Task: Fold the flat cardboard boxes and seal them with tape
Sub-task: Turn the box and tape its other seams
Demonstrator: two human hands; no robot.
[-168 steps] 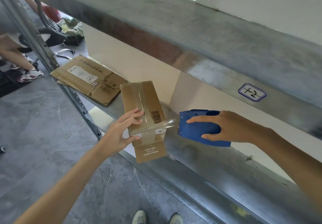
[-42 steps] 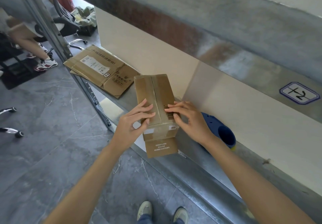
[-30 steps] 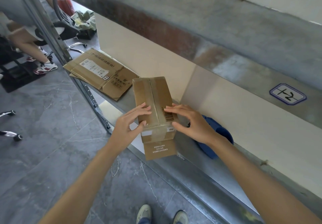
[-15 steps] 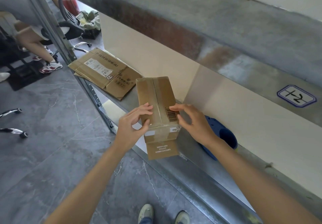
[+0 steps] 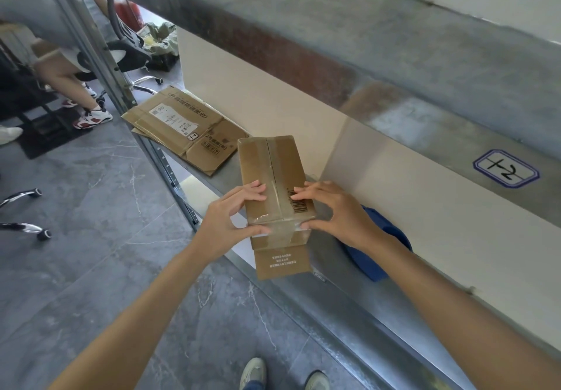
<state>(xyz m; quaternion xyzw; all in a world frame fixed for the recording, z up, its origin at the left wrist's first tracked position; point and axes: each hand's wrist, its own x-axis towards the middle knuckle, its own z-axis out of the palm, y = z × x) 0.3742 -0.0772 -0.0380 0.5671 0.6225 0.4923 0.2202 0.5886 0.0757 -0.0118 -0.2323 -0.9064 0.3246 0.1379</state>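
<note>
— What has been changed?
— The tape dispenser (image 5: 397,237) is now laid behind the right hand (image 5: 337,216); the box (image 5: 273,171), on the shelf (image 5: 358,301), is pinched between spread fingers (image 5: 256,188) and thumbs, left hand (image 5: 227,222) likewise. Seam judged sealed.

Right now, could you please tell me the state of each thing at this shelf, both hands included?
Folded box: top seam taped, near flap hanging down.
Flat boxes: unfolded, stacked on the shelf.
Tape dispenser: lying on the shelf, unheld.
Left hand: grips the folded box.
Right hand: grips the folded box.
</note>
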